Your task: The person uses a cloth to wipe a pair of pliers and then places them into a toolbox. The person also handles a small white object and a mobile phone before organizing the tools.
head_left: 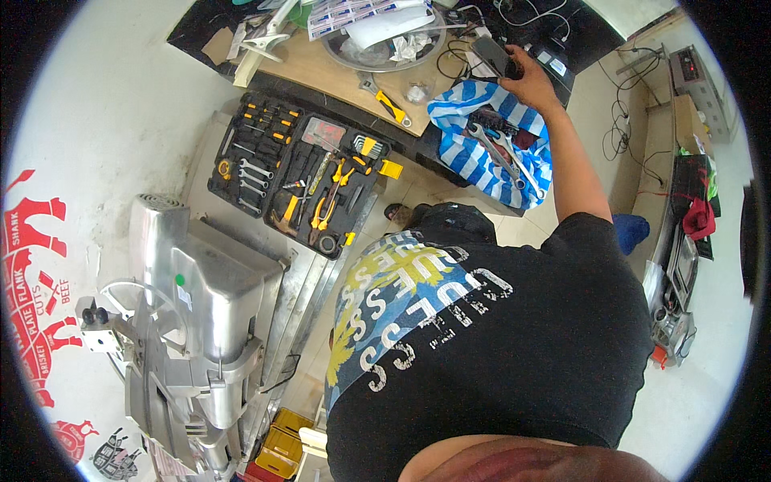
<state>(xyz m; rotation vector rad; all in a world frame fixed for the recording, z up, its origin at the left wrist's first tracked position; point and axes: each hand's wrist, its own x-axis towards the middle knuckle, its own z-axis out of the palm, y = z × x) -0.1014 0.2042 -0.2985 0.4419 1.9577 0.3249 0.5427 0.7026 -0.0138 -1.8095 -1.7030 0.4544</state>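
Note:
My right hand reaches to the far side of the worktop and grips a dark smartphone by its right edge, thumb and fingers closed round it. Below that hand a blue and white striped bag lies wide open, with combination wrenches and dark items in it. To the left of the bag, an adjustable wrench with a yellow and black handle rests on a wooden board. My left hand does not show.
An open black tool case with wrenches, pliers and a hammer lies left of centre. Beside it stands a steel machine. A round metal tray holds papers and crumpled wrapping. Cables trail at the far right; a shelf runs along the right wall.

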